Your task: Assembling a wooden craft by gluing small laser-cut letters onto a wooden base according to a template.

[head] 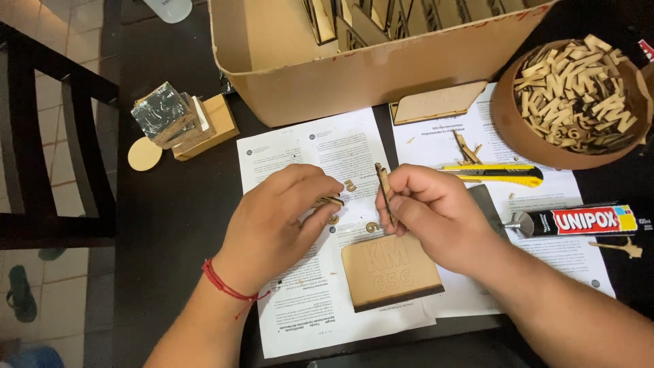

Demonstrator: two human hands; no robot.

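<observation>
1. Head view, the hands: the left hand (276,218) is curled, pinching a small wooden cutout (332,201) between thumb and fingertips. The right hand (436,211) is closed around a thin wooden stick (383,187), held nearly upright between thumb and forefinger. The two hands are near each other, not touching.

2. Just below and between the hands lies a wooden plaque (390,271) with raised characters, flat on printed paper sheets (300,320). Two loose wooden pieces (372,227) sit on the paper just beside the right thumb.

3. Handling, as I judge it: the cutout looks very light, thin and stiff, likely to snap if bent, so a fingertip pinch at its edges suits it. The stick looks equally light and rigid. The plaque seems sturdier and best taken by its sides.

4. Beyond the right hand: a yellow utility knife (494,174), a glue tube (579,221) off to the right, and a round bowl (518,129) heaped with wooden pieces.

5. Beyond both hands stands an open cardboard box (361,78). Past the left hand are a foil-wrapped block (160,112) on wood scraps and a wooden disc (144,154).

6. The surface (170,225) is dark. To the left are a dark chair (75,136) and a tiled floor (48,300).
</observation>
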